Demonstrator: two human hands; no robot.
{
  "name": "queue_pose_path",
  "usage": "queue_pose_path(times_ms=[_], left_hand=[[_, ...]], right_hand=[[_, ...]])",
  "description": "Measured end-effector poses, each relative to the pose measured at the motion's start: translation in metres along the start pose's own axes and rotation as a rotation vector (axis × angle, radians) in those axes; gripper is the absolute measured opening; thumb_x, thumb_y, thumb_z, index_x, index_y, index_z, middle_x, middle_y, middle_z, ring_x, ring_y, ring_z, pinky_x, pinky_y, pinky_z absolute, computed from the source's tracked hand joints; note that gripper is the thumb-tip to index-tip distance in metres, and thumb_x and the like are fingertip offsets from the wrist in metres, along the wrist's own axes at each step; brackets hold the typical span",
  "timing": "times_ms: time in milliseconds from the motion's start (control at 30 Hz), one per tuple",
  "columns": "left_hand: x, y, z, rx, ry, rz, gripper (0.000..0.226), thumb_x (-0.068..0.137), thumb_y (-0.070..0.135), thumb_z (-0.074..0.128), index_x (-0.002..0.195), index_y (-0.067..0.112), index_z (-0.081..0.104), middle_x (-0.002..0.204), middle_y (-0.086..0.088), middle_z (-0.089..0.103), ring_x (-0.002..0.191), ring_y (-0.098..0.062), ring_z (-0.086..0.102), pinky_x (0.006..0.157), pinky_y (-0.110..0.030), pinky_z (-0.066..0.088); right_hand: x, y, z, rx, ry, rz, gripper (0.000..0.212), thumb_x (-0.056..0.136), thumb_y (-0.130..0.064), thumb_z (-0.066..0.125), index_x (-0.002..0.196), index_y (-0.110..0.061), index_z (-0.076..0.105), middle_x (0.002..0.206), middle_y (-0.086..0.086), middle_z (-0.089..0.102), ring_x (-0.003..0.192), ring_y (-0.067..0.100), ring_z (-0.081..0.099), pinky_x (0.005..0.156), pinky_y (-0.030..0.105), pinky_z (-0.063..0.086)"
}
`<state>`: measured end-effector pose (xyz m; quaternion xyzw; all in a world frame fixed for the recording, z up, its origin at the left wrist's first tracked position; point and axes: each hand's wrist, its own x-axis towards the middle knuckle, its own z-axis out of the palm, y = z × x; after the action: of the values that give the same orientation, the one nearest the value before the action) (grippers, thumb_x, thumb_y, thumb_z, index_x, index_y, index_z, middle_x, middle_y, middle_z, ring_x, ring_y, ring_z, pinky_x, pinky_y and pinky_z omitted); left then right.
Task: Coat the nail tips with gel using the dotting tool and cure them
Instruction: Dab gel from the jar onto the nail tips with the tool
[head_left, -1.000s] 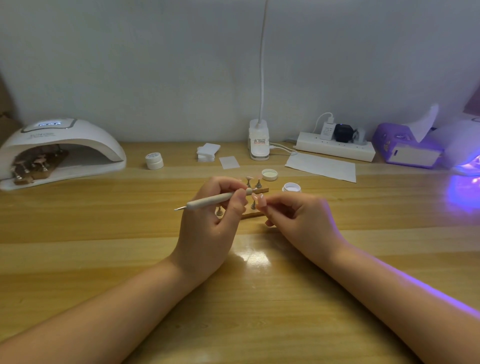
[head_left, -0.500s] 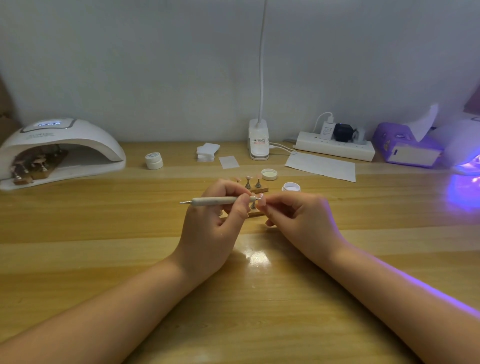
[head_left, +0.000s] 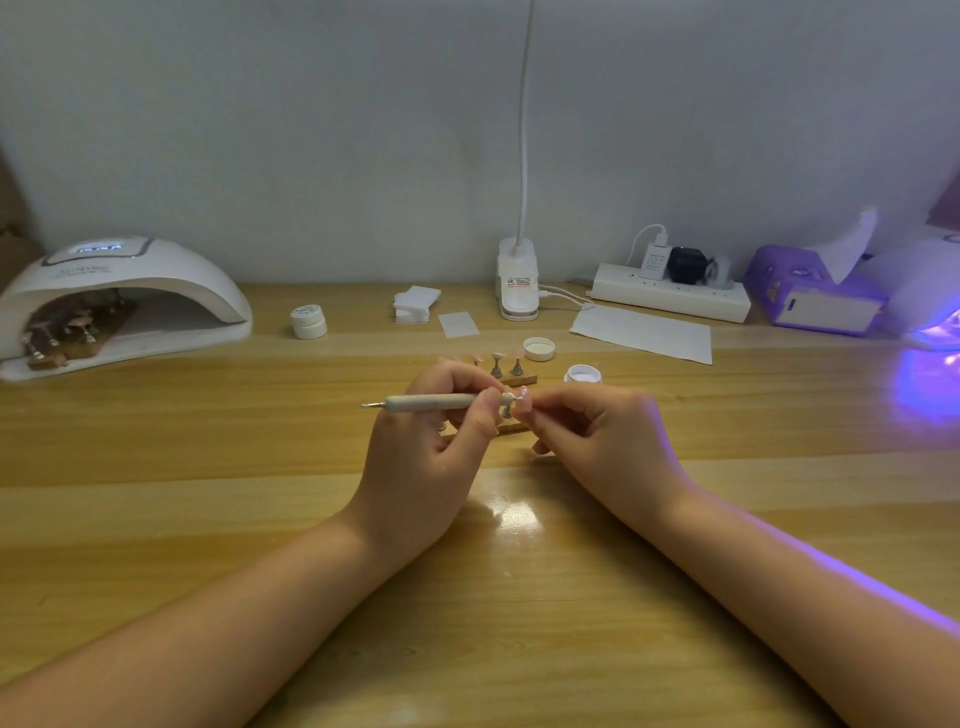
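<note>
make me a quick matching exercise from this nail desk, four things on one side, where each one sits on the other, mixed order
Things:
1. dotting tool
2. open gel jar
3. closed white jar
4. white nail lamp

Places:
A. far left of the desk, nail stands inside it
B. held level in the left hand
C. just right of the lamp
D. beyond the right hand, near its loose lid

Pairs: 1-B, 2-D, 3-C, 4-A
</note>
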<state>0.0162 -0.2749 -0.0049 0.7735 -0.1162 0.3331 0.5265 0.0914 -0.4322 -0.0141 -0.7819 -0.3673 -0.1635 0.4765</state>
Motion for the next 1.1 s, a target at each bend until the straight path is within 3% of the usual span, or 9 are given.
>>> queue_pose_path(times_ms=[300,400,500,633,767,900,1100], left_hand=[[0.0005,-0.0008,-0.0018,-0.023,0.082,0.019,0.005,0.092,0.028,0.056,0.092,0.023,0.059,0.077,-0.001,0.067,0.071,-0.018,0.067,0.066,-0.047,0.056],[0.0003,-0.001,-0.0014,-0.019,0.058,0.016,0.01,0.09,0.034,0.054,0.091,0.026,0.059,0.074,0.0,0.066,0.069,-0.018,0.066,0.066,-0.048,0.056],[0.0003,-0.0018,-0.0005,-0.022,0.02,0.008,0.004,0.092,0.028,0.056,0.089,0.027,0.058,0.076,-0.002,0.065,0.068,-0.019,0.065,0.067,-0.05,0.055],[0.0003,-0.0025,-0.0004,-0.017,-0.005,0.015,0.007,0.09,0.033,0.053,0.089,0.028,0.058,0.076,-0.003,0.065,0.068,-0.017,0.065,0.072,-0.039,0.055],[0.001,-0.0062,0.0004,0.01,-0.004,0.013,0.006,0.092,0.022,0.056,0.089,0.026,0.058,0.069,0.0,0.064,0.067,-0.018,0.064,0.079,-0.018,0.051],[0.0011,-0.006,0.0002,0.011,-0.011,0.019,0.008,0.091,0.032,0.053,0.09,0.026,0.058,0.071,0.0,0.064,0.069,-0.018,0.064,0.074,-0.03,0.054],[0.001,-0.0056,0.0001,0.01,-0.002,0.013,0.012,0.089,0.036,0.052,0.09,0.026,0.058,0.072,0.001,0.065,0.069,-0.017,0.065,0.073,-0.027,0.054]], right_hand=[[-0.0003,-0.0001,-0.0003,-0.001,-0.02,0.018,0.016,0.085,-0.011,0.071,0.1,-0.012,0.075,0.087,-0.001,0.074,0.07,0.009,0.07,0.067,0.032,0.059],[0.0002,-0.0004,0.0005,0.0,-0.005,0.028,0.015,0.084,-0.011,0.072,0.099,-0.013,0.075,0.087,-0.001,0.074,0.07,0.009,0.07,0.068,0.033,0.059],[0.0005,-0.0006,0.0012,-0.001,0.018,0.039,0.013,0.083,-0.01,0.073,0.095,-0.013,0.076,0.084,-0.004,0.074,0.069,0.007,0.069,0.069,0.034,0.058],[0.0001,-0.0006,0.0009,-0.003,0.014,0.031,0.013,0.083,-0.011,0.073,0.096,-0.013,0.076,0.083,-0.003,0.074,0.067,0.008,0.069,0.067,0.033,0.058],[0.0005,-0.0008,0.0013,-0.015,0.018,0.021,0.013,0.083,-0.011,0.073,0.096,-0.013,0.076,0.083,-0.003,0.074,0.067,0.008,0.069,0.067,0.033,0.058],[0.0003,-0.0018,0.0002,-0.017,0.005,0.018,0.013,0.083,-0.012,0.073,0.096,-0.013,0.076,0.084,-0.003,0.074,0.067,0.007,0.069,0.067,0.031,0.058],[0.0002,-0.0025,-0.0007,-0.027,0.001,0.006,0.014,0.083,-0.012,0.073,0.097,-0.012,0.075,0.084,-0.003,0.074,0.067,0.007,0.069,0.067,0.031,0.058]])
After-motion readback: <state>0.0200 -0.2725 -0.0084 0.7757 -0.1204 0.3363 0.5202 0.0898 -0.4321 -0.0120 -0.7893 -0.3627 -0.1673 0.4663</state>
